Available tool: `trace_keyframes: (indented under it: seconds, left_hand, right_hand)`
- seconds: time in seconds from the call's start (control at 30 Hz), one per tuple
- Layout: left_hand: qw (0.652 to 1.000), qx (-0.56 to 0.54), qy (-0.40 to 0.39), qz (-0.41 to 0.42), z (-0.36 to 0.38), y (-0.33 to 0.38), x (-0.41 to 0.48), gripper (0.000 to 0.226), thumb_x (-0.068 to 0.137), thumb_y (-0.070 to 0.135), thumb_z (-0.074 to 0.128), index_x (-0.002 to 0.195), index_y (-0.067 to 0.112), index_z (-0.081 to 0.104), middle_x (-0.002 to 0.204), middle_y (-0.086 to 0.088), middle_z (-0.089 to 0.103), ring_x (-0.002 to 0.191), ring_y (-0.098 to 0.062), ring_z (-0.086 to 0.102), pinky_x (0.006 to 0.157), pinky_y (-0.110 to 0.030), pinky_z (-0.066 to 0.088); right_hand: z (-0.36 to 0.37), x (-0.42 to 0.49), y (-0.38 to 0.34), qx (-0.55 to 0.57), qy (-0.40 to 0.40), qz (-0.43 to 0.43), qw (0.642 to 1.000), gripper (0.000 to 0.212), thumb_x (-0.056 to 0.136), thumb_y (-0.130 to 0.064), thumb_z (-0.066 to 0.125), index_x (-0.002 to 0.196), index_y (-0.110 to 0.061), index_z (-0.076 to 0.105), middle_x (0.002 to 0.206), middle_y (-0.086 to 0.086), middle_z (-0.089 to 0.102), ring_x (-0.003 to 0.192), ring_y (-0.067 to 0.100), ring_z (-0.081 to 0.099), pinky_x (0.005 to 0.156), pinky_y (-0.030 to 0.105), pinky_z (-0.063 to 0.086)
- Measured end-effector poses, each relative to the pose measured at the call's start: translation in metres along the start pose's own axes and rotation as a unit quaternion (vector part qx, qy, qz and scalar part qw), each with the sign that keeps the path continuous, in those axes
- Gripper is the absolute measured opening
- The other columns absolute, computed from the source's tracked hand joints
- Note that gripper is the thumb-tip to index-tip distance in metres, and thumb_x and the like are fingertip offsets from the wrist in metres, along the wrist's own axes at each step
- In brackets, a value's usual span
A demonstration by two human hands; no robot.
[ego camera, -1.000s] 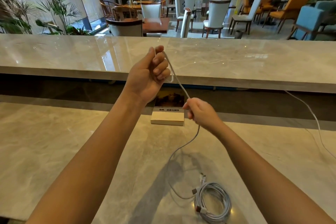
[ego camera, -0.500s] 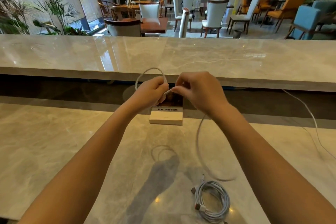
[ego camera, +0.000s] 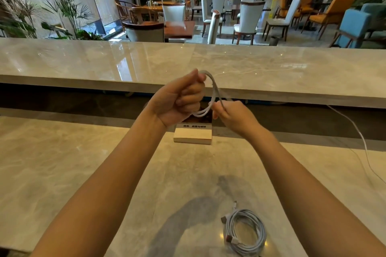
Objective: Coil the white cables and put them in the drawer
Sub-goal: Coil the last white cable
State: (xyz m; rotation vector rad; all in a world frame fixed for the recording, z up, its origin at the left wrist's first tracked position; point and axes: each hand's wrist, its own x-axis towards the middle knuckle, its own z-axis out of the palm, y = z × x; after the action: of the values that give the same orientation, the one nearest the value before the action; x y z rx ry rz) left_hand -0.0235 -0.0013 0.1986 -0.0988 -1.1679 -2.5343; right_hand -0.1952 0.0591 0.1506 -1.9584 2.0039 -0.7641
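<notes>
Coiled cable: A white bundle point(ego camera: 244, 232) lies flat on the stone right in front of me, a bit to my right. It is wound in a neat ring. Its plug ends stick out at the left side of the ring.
Low counter: The pale stone top point(ego camera: 62, 173) holds the bundle. My arms throw a dark shadow on it.
Right hand: My right hand point(ego camera: 231, 115) is up in the air over the counter. My fingers and thumb pinch one strand of the white cable.
Left hand: My left hand point(ego camera: 179, 100) is just beside the right one and a little higher. My fingers are curled tight in a fist around the loops, with my thumb on top.
White cable: The white cable point(ego camera: 214, 89) makes small loops that come out of the top of my left fist, bend round, and hang under it. The loops touch both hands.
Book: A closed book point(ego camera: 193, 136) lies on the counter past my hands. My hands hide part of its cover.
Loose cable: One more thin white cable point(ego camera: 359, 134) runs down from the high shelf onto the counter, far to my right. It is not wound up.
High counter: A long shiny stone shelf point(ego camera: 271, 69) goes across behind my hands.
Room: Far back there are white chairs point(ego camera: 248, 19), a blue chair point(ego camera: 353, 25), a brown table point(ego camera: 179, 29) and green plants point(ego camera: 69, 10).
</notes>
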Motion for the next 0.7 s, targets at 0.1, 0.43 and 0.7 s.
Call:
trace_keyframes:
  seconds: [0.1, 0.43, 0.7]
  left_hand:
    - [0.989, -0.080, 0.088, 0.088, -0.005, -0.005, 0.004, 0.021, 0.095, 0.025, 0.042, 0.088, 0.008, 0.054, 0.051, 0.005, 0.044, 0.036, -0.006, 0.040, 0.038, -0.014, 0.025]
    - [0.855, 0.338, 0.343, 0.191, -0.004, -0.019, 0.006, 0.028, 0.103, 0.019, 0.029, 0.128, 0.012, 0.040, 0.073, -0.001, 0.055, 0.063, -0.010, 0.056, 0.060, -0.018, 0.050]
    - [0.578, 0.734, 0.355, 0.037, -0.016, -0.038, 0.004, 0.032, 0.101, 0.024, 0.034, 0.128, 0.009, 0.043, 0.078, 0.003, 0.062, 0.073, -0.014, 0.063, 0.074, -0.034, 0.054]
  right_hand:
    - [0.013, -0.008, -0.009, 0.016, -0.001, 0.004, 1.000, 0.039, 0.098, -0.042, 0.031, 0.089, -0.013, 0.057, 0.080, -0.001, 0.063, 0.072, 0.018, 0.060, 0.066, 0.037, 0.049]
    - [0.027, -0.035, -0.034, -0.119, 0.020, -0.066, 0.991, 0.020, 0.100, -0.027, 0.037, 0.110, -0.017, 0.050, 0.088, 0.001, 0.062, 0.070, 0.018, 0.060, 0.063, 0.032, 0.051]
    - [-0.003, -0.031, -0.037, -0.225, 0.039, -0.105, 0.968, 0.017, 0.094, -0.030, 0.051, 0.101, -0.017, 0.060, 0.086, 0.001, 0.064, 0.075, 0.018, 0.060, 0.069, 0.033, 0.051]
